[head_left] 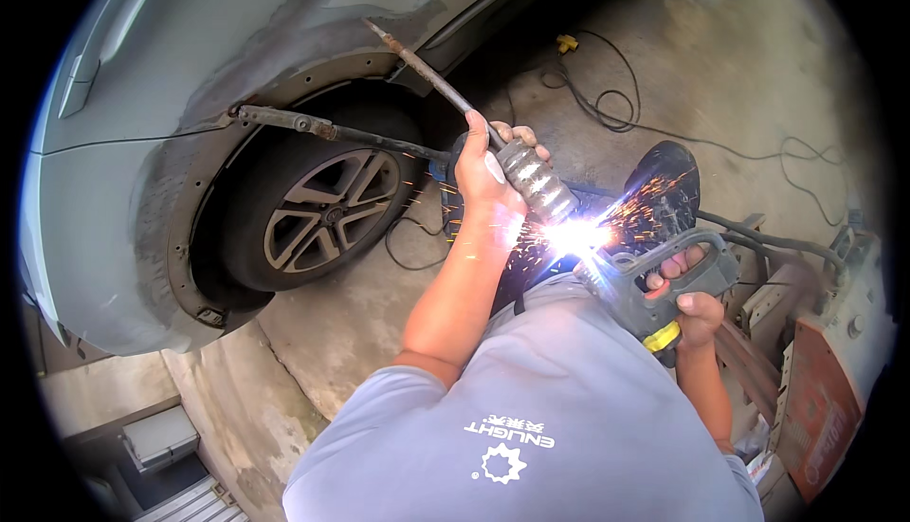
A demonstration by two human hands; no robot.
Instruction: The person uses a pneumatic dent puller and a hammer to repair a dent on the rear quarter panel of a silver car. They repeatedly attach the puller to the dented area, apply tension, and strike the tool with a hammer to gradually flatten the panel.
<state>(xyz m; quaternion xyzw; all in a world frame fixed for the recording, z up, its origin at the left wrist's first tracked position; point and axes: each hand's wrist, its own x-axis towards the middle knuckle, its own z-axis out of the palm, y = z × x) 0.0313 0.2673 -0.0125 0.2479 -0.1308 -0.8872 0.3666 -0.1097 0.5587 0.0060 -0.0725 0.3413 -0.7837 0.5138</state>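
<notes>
My left hand (482, 169) is closed around a slide hammer, a metal rod (431, 76) with a thick ribbed cylinder (537, 181) at its near end. Its rusty tip points up and left toward the car's grey body panel. My right hand (697, 309) grips a grey power tool (645, 285) with a loop handle and a yellow band; fingers pass through the loop. A white glare (576, 236) and orange sparks burst between the tool's front and the cylinder's near end, hiding whether they touch. Behind my left hand, a rusty jointed bar (303, 124) reaches to the wheel arch edge.
The car's wheel (332, 209) sits inside the bare wheel arch at left. Black cable with a yellow plug (567, 43) loops over the concrete floor. My dark shoe (668, 171) is beyond the sparks. A red machine (820, 408) with thick cables stands at right.
</notes>
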